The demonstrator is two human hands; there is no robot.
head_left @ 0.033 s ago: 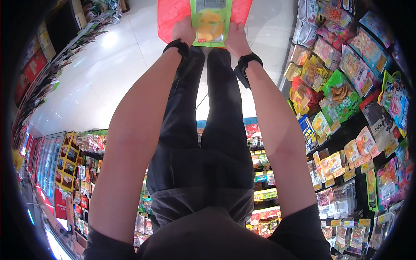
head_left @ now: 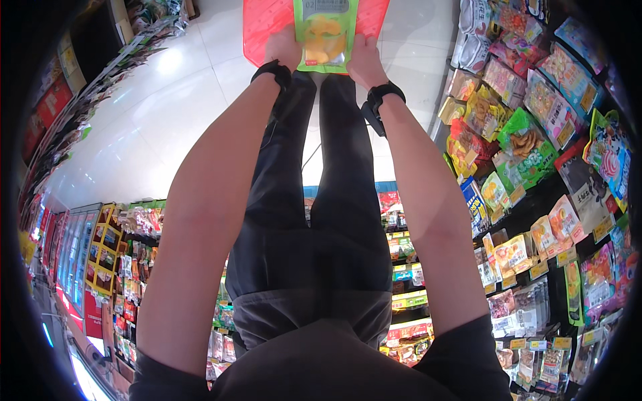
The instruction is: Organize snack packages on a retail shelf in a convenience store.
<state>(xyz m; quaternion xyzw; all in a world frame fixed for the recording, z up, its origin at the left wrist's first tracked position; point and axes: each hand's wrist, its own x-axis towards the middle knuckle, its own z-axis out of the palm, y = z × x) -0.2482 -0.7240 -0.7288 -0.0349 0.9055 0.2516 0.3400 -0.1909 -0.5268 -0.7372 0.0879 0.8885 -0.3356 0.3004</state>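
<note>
Both my arms reach out to the top of the view. Between my hands is a bright green snack bag (head_left: 326,41) with a clear window showing yellow pieces, perhaps dried fruit. My left hand (head_left: 283,49) closes on its left edge, and my right hand (head_left: 366,63) closes on the lower right edge. A red plastic basket (head_left: 259,30) shows behind the bag on both sides; whether the bag touches it I cannot tell. Most fingertips are hidden. Each wrist wears a black band.
Shelves of hanging snack packets (head_left: 525,150) rise close on my right. More packed shelves (head_left: 137,267) stand at lower left beside a yellow rack (head_left: 104,250). Another display (head_left: 87,90) curves along the far left. Pale tiled floor (head_left: 174,107) lies between them.
</note>
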